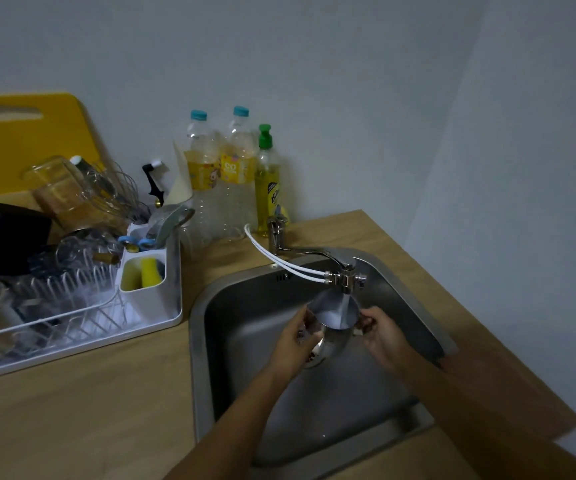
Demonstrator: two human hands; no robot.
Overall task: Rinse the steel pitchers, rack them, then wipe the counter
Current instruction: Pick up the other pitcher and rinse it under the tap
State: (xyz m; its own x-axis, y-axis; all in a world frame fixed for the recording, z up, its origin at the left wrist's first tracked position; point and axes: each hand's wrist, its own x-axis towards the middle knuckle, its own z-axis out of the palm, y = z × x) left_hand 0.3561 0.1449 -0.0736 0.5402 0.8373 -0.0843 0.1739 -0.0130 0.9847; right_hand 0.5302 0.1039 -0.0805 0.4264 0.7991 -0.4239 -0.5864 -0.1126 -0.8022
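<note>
A steel pitcher [335,327] hangs over the sink [245,306], tilted, its mouth right under the tap [345,275]. Water pours from the tap into it. My left hand [297,341] grips the pitcher's body from the left. My right hand [380,330] holds it by the handle on the right. The white dish rack [162,317] stands on the wooden counter [89,410] to the left of the sink, crowded with glassware, a whisk and a dark pan.
Two plastic bottles [220,174] and a yellow dish soap bottle [267,181] stand against the wall behind the tap. A yellow cutting board [20,140] leans behind the rack. A yellow sponge [149,271] sits in the rack's holder. A wall runs close along the right.
</note>
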